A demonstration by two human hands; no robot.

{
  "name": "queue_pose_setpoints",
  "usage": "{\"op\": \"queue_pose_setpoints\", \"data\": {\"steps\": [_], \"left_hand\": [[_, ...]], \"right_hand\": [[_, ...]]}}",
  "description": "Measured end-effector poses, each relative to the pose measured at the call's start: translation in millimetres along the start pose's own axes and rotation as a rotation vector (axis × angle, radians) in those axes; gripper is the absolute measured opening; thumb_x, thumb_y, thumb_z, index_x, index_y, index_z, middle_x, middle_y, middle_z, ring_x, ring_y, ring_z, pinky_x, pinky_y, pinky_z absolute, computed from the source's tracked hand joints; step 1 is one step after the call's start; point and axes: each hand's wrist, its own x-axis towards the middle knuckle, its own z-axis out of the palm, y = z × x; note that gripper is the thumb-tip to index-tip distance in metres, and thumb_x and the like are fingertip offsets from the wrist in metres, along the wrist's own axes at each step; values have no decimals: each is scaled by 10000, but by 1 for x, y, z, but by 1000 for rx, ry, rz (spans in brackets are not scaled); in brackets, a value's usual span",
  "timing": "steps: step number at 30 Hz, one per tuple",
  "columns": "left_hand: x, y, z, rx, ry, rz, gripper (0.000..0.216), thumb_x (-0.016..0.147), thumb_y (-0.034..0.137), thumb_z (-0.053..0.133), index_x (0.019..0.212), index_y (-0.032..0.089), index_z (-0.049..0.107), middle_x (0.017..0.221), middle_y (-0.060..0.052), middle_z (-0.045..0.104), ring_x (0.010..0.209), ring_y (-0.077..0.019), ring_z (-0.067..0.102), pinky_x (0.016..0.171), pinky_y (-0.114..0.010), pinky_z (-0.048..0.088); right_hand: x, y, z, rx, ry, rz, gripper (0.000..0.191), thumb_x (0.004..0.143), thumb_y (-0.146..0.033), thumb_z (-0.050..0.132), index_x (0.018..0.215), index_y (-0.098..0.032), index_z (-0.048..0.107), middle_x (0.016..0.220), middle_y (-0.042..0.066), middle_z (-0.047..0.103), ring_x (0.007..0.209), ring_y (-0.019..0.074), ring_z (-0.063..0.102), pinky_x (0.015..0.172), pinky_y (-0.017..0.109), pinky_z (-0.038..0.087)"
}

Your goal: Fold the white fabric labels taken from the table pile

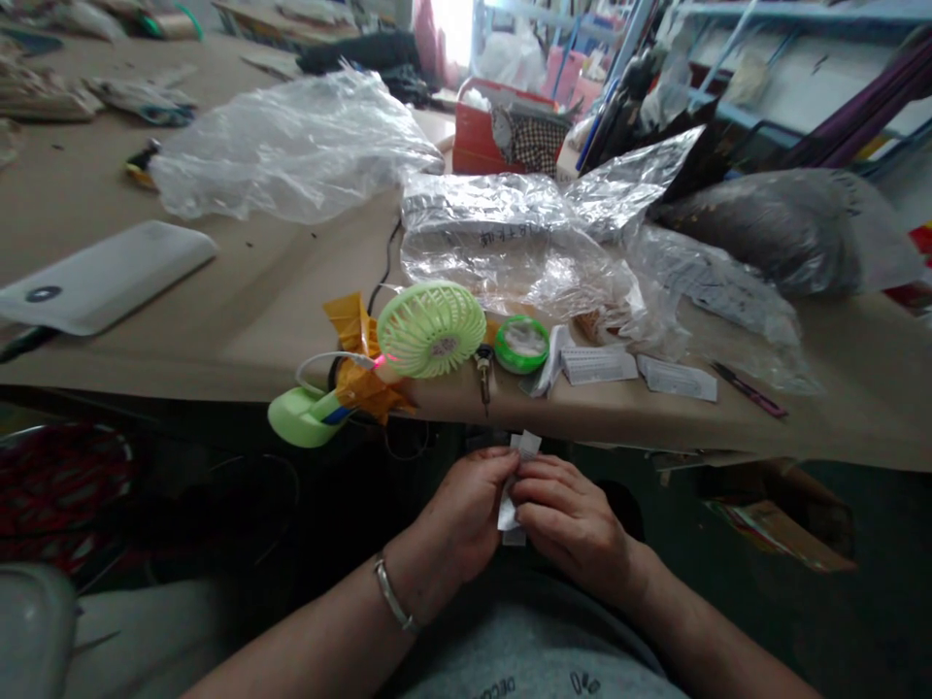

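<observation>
Close to my body, below the table edge, my left hand (466, 510) and my right hand (568, 510) are closed together on small white printed labels (508, 510). Label ends stick out above and below the fingers; how many there are I cannot tell. On the table ahead lie a stack of white printed labels (598, 365) and another label stack (677, 378). Beside them sits a round green container (521, 344) with something whitish in it. A small metal-tipped tool (484, 374) lies at the table edge, left of the container.
A green fan (432, 330) is fixed to the table edge with brown tape (353, 325). Clear plastic bags (291, 146) and a silvery plastic bag (502, 228) cover the back. A thin dark-red tool (749, 390) lies right; a white flat device (109, 277) lies left.
</observation>
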Motion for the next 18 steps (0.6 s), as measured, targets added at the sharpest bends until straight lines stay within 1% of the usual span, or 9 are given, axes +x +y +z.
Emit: {"op": "queue_pose_setpoints", "data": {"steps": [5,7,9,11,13,15,17,18], "left_hand": [[-2,0,-4,22,-10,3,38,659,84,639,627,102,628,596,-28,636,532,-103,569,520,-209,414],[-3,0,-4,59,-55,-5,17,659,106,658,669,96,649,636,-48,660,556,-115,586,535,-216,420],[-3,-1,-4,94,-89,-6,50,661,121,670,698,89,661,670,-68,678,584,-132,605,552,-225,433],[-3,-2,-5,108,-83,-3,41,671,115,662,698,84,663,679,-75,684,594,-136,615,561,-226,444],[-3,-2,-5,107,-67,-7,26,695,106,645,686,84,657,656,-65,674,570,-120,606,540,-209,440],[-3,-1,-6,115,-57,-27,51,736,112,626,703,84,653,645,-61,668,533,-105,593,515,-198,440],[-5,1,-7,150,-17,-59,76,785,137,600,769,86,654,665,-73,680,520,-114,605,528,-218,476],[-5,1,-7,184,19,-84,94,806,149,584,825,89,653,690,-85,694,530,-131,624,552,-247,505]], "right_hand": [[0,4,-5,17,-76,-12,146,881,-128,481,847,-172,615,958,80,685,1041,199,603,972,401,480],[1,4,-5,19,-73,-23,151,877,-120,482,835,-173,617,940,77,688,1047,198,603,974,395,483],[2,3,-3,30,-72,-33,149,862,-97,493,818,-169,616,917,77,690,1047,199,604,975,389,484],[3,1,-2,46,-81,-34,152,852,-79,497,817,-171,614,916,74,690,1044,197,606,973,388,486],[2,-1,-2,56,-90,-24,150,849,-78,505,874,-179,613,944,70,688,1038,194,607,968,394,488],[-2,1,-8,47,-85,1,189,848,-100,526,999,-186,600,997,72,683,1049,196,603,956,398,494],[-9,11,-21,-27,-34,76,289,852,-130,536,1134,-191,556,1064,86,667,1094,214,580,940,410,500],[-14,19,-30,-106,21,144,328,860,-148,532,1185,-190,531,1096,99,651,1123,229,560,940,423,496]]}}
